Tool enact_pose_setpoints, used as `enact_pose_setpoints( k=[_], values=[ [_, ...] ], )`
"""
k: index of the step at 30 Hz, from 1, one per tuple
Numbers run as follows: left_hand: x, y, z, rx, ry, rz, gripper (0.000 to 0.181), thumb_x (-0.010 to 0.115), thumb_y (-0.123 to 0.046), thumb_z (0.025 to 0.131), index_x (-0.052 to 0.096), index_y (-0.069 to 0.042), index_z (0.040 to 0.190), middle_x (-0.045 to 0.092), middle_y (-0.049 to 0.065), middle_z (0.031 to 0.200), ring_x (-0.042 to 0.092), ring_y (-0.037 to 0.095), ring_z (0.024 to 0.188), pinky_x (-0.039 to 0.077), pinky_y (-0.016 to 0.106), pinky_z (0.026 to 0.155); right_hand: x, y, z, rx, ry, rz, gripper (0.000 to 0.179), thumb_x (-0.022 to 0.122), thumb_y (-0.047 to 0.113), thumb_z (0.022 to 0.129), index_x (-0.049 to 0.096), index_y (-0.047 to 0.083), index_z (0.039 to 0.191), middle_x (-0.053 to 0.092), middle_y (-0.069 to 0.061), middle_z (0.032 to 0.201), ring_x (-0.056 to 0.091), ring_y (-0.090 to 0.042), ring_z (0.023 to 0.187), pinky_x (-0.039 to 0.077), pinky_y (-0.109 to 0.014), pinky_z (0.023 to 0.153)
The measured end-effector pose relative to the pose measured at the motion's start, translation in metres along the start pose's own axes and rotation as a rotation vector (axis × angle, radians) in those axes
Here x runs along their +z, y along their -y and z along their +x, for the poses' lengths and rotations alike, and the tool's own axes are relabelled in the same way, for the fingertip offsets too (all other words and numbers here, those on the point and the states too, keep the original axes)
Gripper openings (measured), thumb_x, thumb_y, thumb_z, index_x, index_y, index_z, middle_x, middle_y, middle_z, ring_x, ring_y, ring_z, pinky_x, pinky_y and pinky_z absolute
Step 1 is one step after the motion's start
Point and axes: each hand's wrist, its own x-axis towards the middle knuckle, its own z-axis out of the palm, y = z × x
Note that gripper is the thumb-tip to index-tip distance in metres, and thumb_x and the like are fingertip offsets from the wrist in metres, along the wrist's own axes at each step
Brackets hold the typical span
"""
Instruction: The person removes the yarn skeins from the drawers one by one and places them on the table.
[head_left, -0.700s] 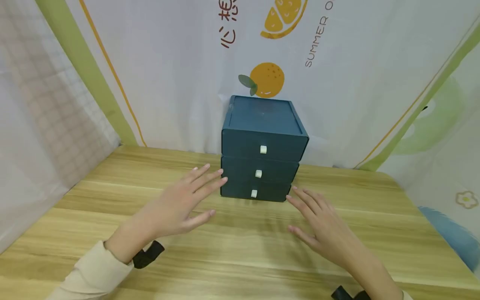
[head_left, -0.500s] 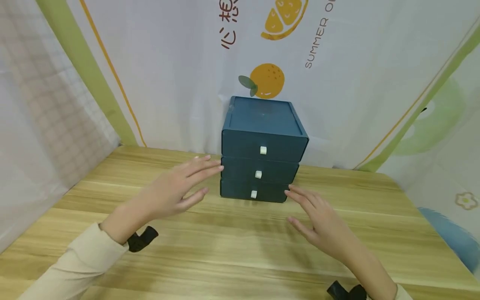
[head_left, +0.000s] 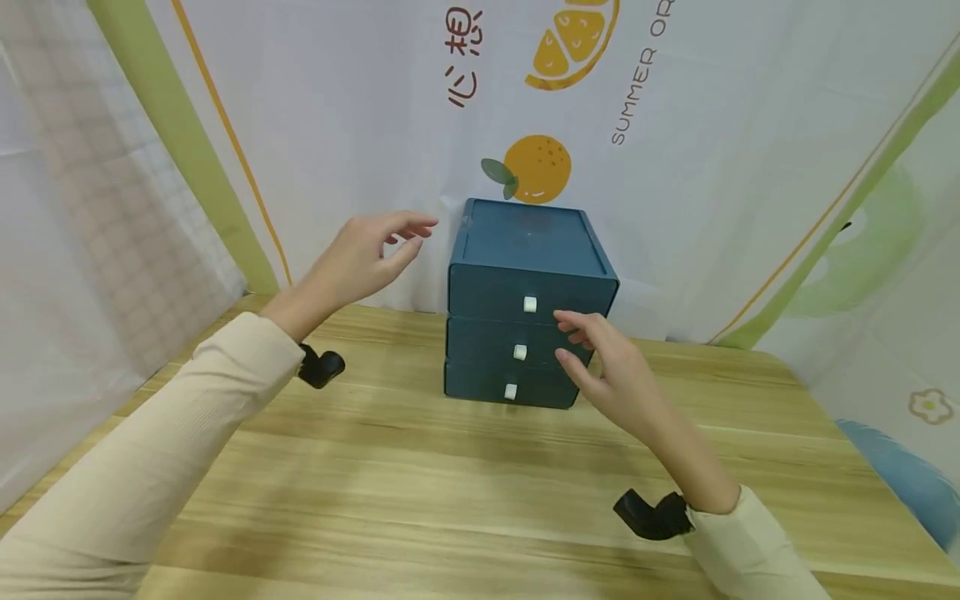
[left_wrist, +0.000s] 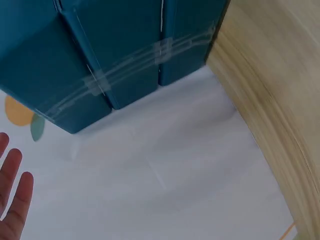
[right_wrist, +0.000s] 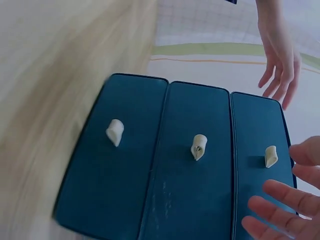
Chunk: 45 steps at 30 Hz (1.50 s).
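My left grip (head_left: 363, 257) is relaxed and moderately wide, fingers gently bent above the thumb, and the blue drawer unit (head_left: 491, 287) stands just to its right, with a gap showing between my fingertips and its side. My right grip (head_left: 617, 375) is likewise loose, thumb apart from the bent fingers, in front of the unit's right part: the white top knob (head_left: 530, 304) sits just left of my fingertips, the middle knob (head_left: 520, 352) and bottom knob (head_left: 510, 392) lower to the left, though I cannot tell whether I touch the drawer front. Below both grips spreads the wooden table (head_left: 420, 492), carrying the unit.
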Motion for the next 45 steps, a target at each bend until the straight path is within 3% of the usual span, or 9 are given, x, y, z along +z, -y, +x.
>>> enact_pose_setpoints(
  k=[8,14,18,21,24,29,34,41,45],
  values=[
    [0.012,0.014,0.034,-0.213,0.046,-0.043,0.031,0.049,-0.023,0.096,0.058,-0.012,0.124,0.069,0.009,0.103,0.063,0.023,0.087,0.048,0.036,0.072,0.004,0.005,0.033,0.097,0.012,0.063,0.034,0.055,0.012,0.094,0.052,0.005,0.128,0.064,-0.009,0.097,0.061,-0.018,0.080,0.053,-0.033,0.073],
    [0.027,0.015,0.044,-0.389,0.079,-0.109,0.039,0.048,-0.036,0.096,0.055,-0.012,0.126,0.070,0.010,0.092,0.066,0.022,0.078,0.048,0.031,0.067,0.010,0.010,0.048,0.143,0.030,0.071,0.030,0.054,0.017,0.095,0.057,0.010,0.124,0.064,-0.005,0.090,0.059,-0.014,0.072,0.049,-0.029,0.065],
    [0.036,0.011,0.049,-0.519,0.109,-0.185,0.046,0.048,-0.044,0.094,0.054,-0.013,0.127,0.071,0.011,0.096,0.069,0.022,0.073,0.055,0.033,0.068,0.016,0.008,0.053,0.169,0.032,0.103,0.025,0.053,0.017,0.096,0.060,0.009,0.118,0.063,-0.005,0.085,0.057,-0.014,0.069,0.046,-0.028,0.060],
    [0.041,0.008,0.052,-0.573,0.146,-0.251,0.051,0.048,-0.047,0.093,0.052,-0.012,0.130,0.069,0.014,0.103,0.070,0.022,0.071,0.057,0.034,0.066,0.019,0.007,0.054,0.178,0.017,0.109,0.021,0.054,0.015,0.095,0.062,0.007,0.112,0.061,-0.004,0.081,0.054,-0.013,0.065,0.044,-0.026,0.058],
    [0.044,0.004,0.055,-0.591,0.182,-0.279,0.055,0.048,-0.048,0.093,0.048,-0.012,0.135,0.065,0.015,0.111,0.069,0.020,0.067,0.057,0.034,0.064,0.023,0.007,0.056,0.172,-0.002,0.095,0.016,0.056,0.014,0.094,0.063,0.005,0.106,0.060,-0.005,0.077,0.052,-0.013,0.062,0.043,-0.024,0.057],
    [0.047,0.002,0.055,-0.581,0.207,-0.253,0.059,0.048,-0.050,0.092,0.040,-0.017,0.141,0.061,0.015,0.119,0.067,0.018,0.064,0.056,0.033,0.060,0.027,0.008,0.059,0.135,-0.029,0.044,0.008,0.059,0.011,0.091,0.061,0.004,0.093,0.069,-0.009,0.087,0.053,-0.014,0.060,0.042,-0.024,0.055],
    [0.048,0.003,0.053,-0.539,0.239,-0.264,0.060,0.045,-0.048,0.094,0.031,-0.022,0.146,0.060,0.015,0.116,0.066,0.018,0.065,0.056,0.036,0.062,0.032,0.007,0.057,0.142,-0.065,0.014,0.005,0.057,0.007,0.089,0.059,0.005,0.086,0.070,-0.009,0.090,0.053,-0.014,0.059,0.042,-0.024,0.055],
    [0.045,0.001,0.052,-0.541,0.254,-0.262,0.059,0.044,-0.046,0.095,0.031,-0.020,0.146,0.059,0.014,0.117,0.066,0.019,0.067,0.056,0.037,0.064,0.039,0.008,0.056,0.125,-0.110,-0.025,0.008,0.055,0.005,0.088,0.056,0.008,0.080,0.068,-0.007,0.084,0.052,-0.015,0.060,0.043,-0.025,0.055],
    [0.044,-0.001,0.054,-0.537,0.281,-0.249,0.058,0.041,-0.044,0.096,0.028,-0.019,0.147,0.059,0.015,0.118,0.067,0.026,0.075,0.056,0.039,0.066,0.039,0.008,0.056,0.127,-0.103,-0.046,0.010,0.055,0.005,0.088,0.055,0.008,0.079,0.068,-0.008,0.083,0.050,-0.015,0.060,0.041,-0.025,0.055]
  ],
)
